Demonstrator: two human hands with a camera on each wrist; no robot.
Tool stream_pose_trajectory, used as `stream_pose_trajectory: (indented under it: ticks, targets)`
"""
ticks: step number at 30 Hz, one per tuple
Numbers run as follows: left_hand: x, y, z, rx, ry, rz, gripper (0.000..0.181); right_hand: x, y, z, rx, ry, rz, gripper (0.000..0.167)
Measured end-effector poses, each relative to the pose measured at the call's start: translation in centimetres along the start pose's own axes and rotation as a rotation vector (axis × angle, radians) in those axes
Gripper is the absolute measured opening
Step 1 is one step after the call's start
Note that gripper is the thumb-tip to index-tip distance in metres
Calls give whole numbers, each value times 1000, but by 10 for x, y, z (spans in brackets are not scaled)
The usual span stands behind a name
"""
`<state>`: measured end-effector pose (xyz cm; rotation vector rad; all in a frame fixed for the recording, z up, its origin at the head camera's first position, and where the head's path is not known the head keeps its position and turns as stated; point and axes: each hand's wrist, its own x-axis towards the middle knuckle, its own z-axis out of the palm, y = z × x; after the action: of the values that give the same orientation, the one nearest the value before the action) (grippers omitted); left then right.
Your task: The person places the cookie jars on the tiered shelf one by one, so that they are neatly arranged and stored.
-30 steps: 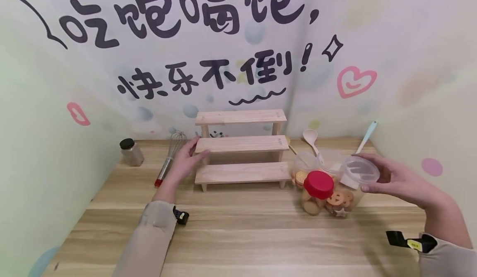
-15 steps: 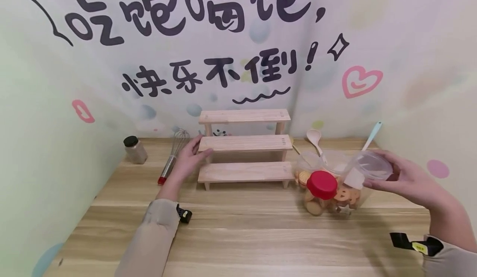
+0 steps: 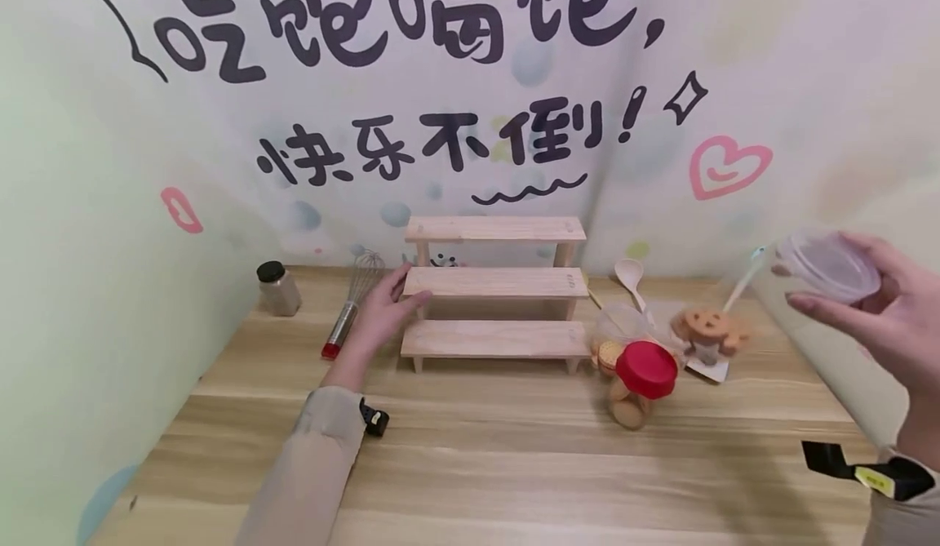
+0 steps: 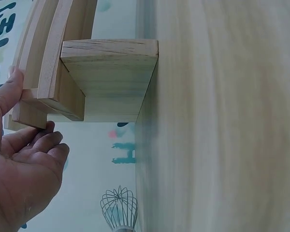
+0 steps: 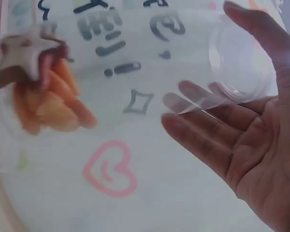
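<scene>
My right hand (image 3: 892, 305) grips a clear plastic jar (image 3: 830, 267) near its pale, translucent top end, up off the table and tilted. Cookies (image 5: 48, 96), one star-shaped, lie toward the jar's far end; the jar's walls barely show. At the left end of the three-step wooden stand (image 3: 495, 282), my left hand (image 3: 382, 313) pinches the middle step. Its thumb is above and its fingers are below, as the left wrist view shows. Left of that hand lies a whisk (image 3: 351, 305) with a red-tipped handle.
Right of the stand are a red lid (image 3: 646, 369), cookies (image 3: 629, 410) and another clear container, partly hidden. A pale spoon (image 3: 631, 281) and a spatula with a light-blue handle (image 3: 749, 273) lie behind. A black-capped jar (image 3: 279, 289) stands far left.
My right hand has lifted the cookie jar up and to the right, away from the red lid, uncovering the spatula's white head. My left hand stays on the stand. The head view has shifted slightly.
</scene>
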<state>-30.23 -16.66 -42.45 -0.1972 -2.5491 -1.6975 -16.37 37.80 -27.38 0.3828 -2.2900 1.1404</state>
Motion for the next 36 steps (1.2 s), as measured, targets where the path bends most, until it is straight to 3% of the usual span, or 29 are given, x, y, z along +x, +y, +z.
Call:
stream_pose_trajectory:
  ticks: [3,5,8,10,14,22,29,36]
  targets:
    - [3,3,-2,1,1,10,90,22,-17,8,163,66,-58,73]
    - [5,4,-2,-9,-9,7,91,37,-28,15,211,105,-61,69]
    - [7,3,-2,-38,-15,-4,92,61,-42,28,175,144,-26,64]
    - [8,2,-2,-61,-19,-2,93,77,-52,40,50,145,12,63]
    - [9,3,-1,-94,-19,2,93,107,-69,75,-49,65,24,67]
    - [11,2,2,-109,-23,23,93,151,-101,166,-22,-104,-54,81]
    - [8,2,5,-134,-6,19,91,167,-116,229,13,-204,-71,91]
    - [5,3,0,-146,4,43,89,173,-121,262,-2,-225,-79,90]
